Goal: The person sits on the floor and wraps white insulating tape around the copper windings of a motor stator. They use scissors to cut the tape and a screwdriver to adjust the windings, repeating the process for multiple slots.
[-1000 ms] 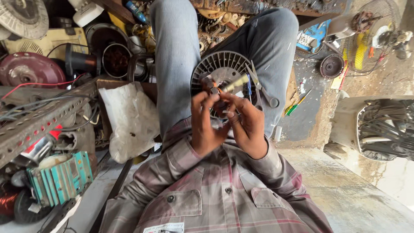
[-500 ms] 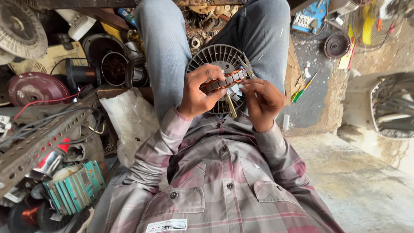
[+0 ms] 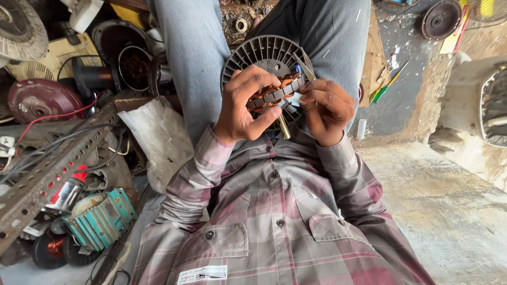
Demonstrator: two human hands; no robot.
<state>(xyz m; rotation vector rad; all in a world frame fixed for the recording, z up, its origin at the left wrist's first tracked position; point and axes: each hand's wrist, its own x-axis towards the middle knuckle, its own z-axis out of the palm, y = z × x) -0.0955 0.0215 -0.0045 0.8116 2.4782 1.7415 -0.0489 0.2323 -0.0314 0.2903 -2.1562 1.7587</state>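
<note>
Repair workshop, scattered motor parts (image 3: 97,219), copper coils (image 3: 48,248)

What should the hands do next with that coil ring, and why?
Probably push the brass tool a little deeper. The left hand grips the coil ring, and the right hand holds the tool against its copper windings, over the fan cover.

One label noted: a small white rectangular shirt label (image 3: 202,274) with dark print, sewn low on the plaid shirt (image 3: 280,221), below the chest pocket (image 3: 216,248) at the frame's bottom edge. It lies slightly tilted. No packages, signs or screens can be made out among the surrounding clutter.
</note>
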